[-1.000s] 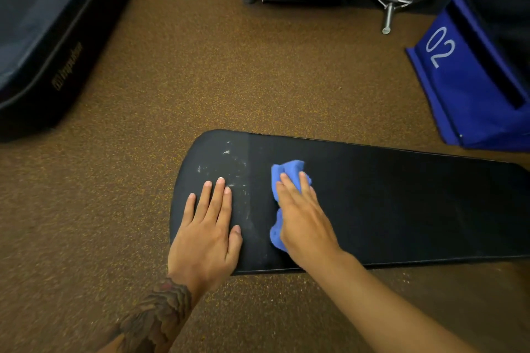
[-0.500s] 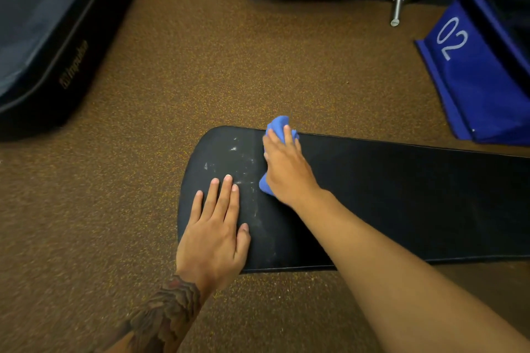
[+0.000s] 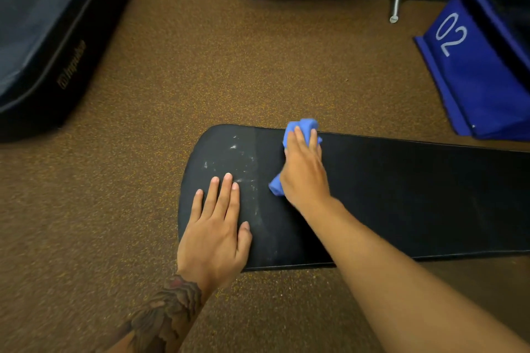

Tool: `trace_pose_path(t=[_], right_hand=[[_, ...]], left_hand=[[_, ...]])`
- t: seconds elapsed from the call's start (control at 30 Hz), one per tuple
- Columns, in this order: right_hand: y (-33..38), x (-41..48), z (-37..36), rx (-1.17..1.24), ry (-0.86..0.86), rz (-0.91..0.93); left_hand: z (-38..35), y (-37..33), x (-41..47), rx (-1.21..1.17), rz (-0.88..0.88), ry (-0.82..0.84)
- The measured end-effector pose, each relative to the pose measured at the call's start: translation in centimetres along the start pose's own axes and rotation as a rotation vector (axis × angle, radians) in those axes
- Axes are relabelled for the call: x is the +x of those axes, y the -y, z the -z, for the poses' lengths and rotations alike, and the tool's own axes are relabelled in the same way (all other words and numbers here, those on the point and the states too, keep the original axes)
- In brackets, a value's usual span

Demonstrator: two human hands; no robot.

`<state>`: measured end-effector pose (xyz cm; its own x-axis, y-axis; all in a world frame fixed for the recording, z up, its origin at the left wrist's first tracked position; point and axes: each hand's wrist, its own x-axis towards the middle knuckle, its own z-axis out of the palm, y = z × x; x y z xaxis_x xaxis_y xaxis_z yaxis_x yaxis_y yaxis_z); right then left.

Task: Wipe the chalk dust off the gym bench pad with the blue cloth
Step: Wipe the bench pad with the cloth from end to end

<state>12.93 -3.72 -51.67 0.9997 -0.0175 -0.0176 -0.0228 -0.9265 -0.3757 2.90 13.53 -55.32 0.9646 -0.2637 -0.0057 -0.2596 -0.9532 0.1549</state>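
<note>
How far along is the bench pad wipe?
Done: the black bench pad right of the cloth looks clean. In hand: the right hand presses the crumpled blue cloth at the far edge. Left: white chalk smudges ahead of the flat left hand.

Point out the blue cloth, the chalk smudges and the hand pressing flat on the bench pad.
blue cloth (image 3: 304,125), head view, bunched top above the fingertips.
chalk smudges (image 3: 233,147), head view, brightest white fleck.
left hand (image 3: 213,235), head view, back of the hand.
</note>
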Motion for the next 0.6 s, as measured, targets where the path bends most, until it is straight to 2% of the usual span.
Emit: trace_pose_path(t=[0.13, 0.27, 0.33, 0.43, 0.5, 0.6], right_hand=[[2.2, 1.3, -1.0, -0.005, 0.021, 0.071], [2.4, -5.0, 0.0, 0.084, 0.115, 0.238], [2.4, -9.1, 0.7, 0.105, 0.193, 0.245], [1.9, -14.3, 1.3, 0.043, 0.275, 0.289], [0.9, -16.2, 1.8, -0.069, 0.408, 0.338], [-0.4, -16.4, 3.1, -0.091, 0.36, 0.302]], left_hand=[[-0.1, 0.1, 0.1, 0.004, 0.002, 0.008], [-0.1, 0.0, 0.0, 0.007, -0.003, 0.001], [-0.1, 0.0, -0.1, 0.012, -0.005, -0.004], [-0.1, 0.1, -0.1, 0.009, -0.014, -0.019], [-0.1, 0.1, 0.0, 0.009, -0.011, -0.015], [0.0, 0.1, 0.0, 0.011, -0.007, -0.012]])
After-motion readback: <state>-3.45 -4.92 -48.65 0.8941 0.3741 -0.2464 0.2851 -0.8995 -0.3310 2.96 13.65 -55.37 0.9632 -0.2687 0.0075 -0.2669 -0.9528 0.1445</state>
